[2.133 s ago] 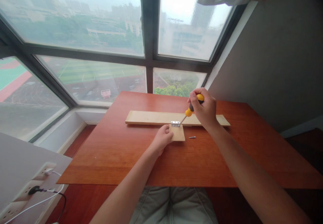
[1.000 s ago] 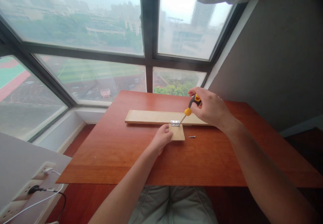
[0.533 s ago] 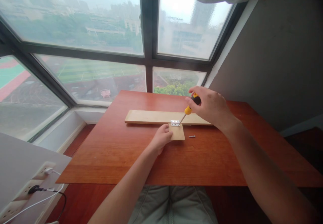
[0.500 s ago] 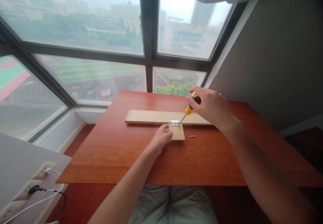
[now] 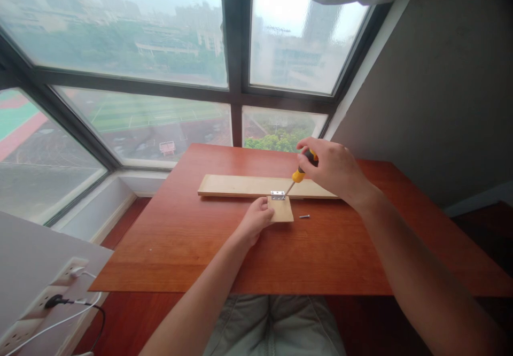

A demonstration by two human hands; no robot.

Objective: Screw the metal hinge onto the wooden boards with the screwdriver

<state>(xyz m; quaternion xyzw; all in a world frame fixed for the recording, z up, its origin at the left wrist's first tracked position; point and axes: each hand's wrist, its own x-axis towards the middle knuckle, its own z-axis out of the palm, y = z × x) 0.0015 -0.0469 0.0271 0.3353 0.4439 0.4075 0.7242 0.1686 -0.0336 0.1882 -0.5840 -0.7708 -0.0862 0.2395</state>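
Note:
My right hand (image 5: 334,171) is closed round a yellow and black screwdriver (image 5: 301,171) whose tip rests on a small metal hinge (image 5: 278,195). The hinge sits where a long pale wooden board (image 5: 240,186) meets a small wooden square (image 5: 282,210). My left hand (image 5: 256,221) presses on the left edge of that small square, fingers curled onto it. A loose screw (image 5: 304,216) lies on the table just right of the square.
The red-brown wooden table (image 5: 200,244) stands against large windows, with a grey wall to the right. At the lower left a white power strip (image 5: 44,302) carries plugged-in cables. My lap shows below the table's near edge.
My right hand has turned on the screwdriver handle, from a fist over its top to a grip with the wrist rolled rightward. The left hand and boards stayed put.

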